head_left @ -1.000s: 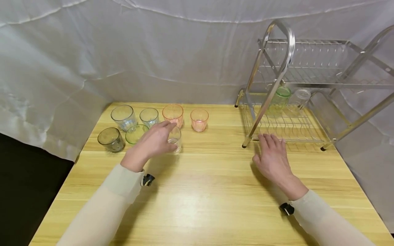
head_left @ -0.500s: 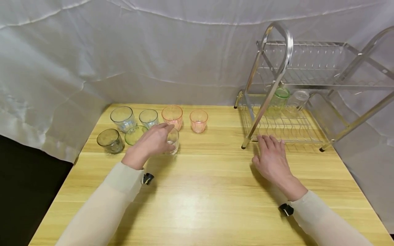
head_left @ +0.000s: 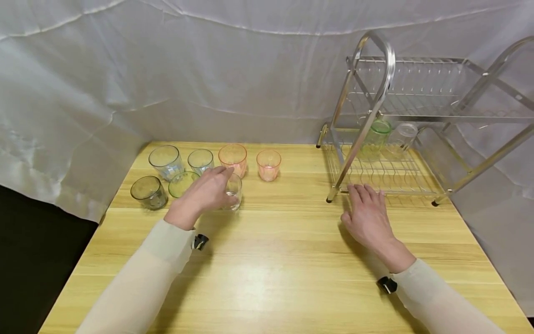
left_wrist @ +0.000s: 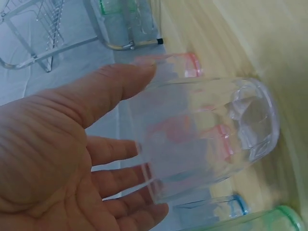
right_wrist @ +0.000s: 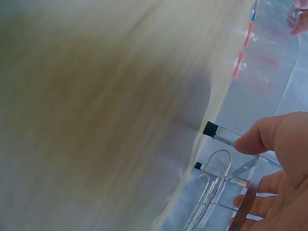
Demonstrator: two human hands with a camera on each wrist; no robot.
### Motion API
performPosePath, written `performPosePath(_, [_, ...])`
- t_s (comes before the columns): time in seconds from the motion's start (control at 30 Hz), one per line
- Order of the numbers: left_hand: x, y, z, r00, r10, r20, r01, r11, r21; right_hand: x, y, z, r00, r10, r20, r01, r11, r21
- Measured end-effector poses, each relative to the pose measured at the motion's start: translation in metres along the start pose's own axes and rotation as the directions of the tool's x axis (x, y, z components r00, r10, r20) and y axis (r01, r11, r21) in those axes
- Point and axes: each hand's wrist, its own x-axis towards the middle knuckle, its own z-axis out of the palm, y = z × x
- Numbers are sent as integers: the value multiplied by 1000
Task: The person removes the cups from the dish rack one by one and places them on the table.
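In the head view my left hand (head_left: 206, 190) holds a clear glass (head_left: 234, 191) by its rim, thumb on one side and fingers on the other. The left wrist view shows the thumb and fingertips at the mouth of this clear glass (left_wrist: 211, 134), its thick base turned toward the table. My right hand (head_left: 368, 215) is at the lower front rail of a metal dish rack (head_left: 362, 132). Its fingers are relaxed and reach over the rail (right_wrist: 248, 204) in the right wrist view; whether they press on it I cannot tell.
Around the left hand stand a grey glass (head_left: 149, 192), a green glass (head_left: 181, 183), two bluish glasses, a larger one (head_left: 166, 162) and a smaller one (head_left: 201, 160), and two pink glasses, one larger (head_left: 232, 160) and one smaller (head_left: 269, 164). The rack's lower tier bears a green glass (head_left: 377, 134) and a clear glass (head_left: 402, 137).
The clear glass and left hand have shifted slightly left and nearer since one second ago. The right hand stays by the rack. The head view has tilted a little.
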Motion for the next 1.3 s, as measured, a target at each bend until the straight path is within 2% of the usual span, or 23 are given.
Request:
performPosePath(0.23, [0, -1, -4, 999, 36, 23, -37, 999, 32, 0, 0, 0, 1000, 4, 7, -4, 1000, 4])
performPosePath(0.6, [1, -1, -5, 1000, 8, 21, -9, 998, 57, 0, 0, -1, 1000, 7, 10, -7, 1000, 9])
performPosePath(0.9, [0, 0, -6, 1000, -15, 19, 14, 1000, 15, -1, 0, -1, 1000, 1, 3, -1, 1000, 8])
performPosePath(1.1, [1, 1, -6, 999, 16, 37, -18, 999, 52, -1, 0, -1, 1000, 5, 12, -5, 1000, 5])
performPosePath(1.3, [2, 1, -6, 999, -12, 53, 9, 998, 65, -1, 0, -1, 1000, 2, 13, -3, 1000, 7])
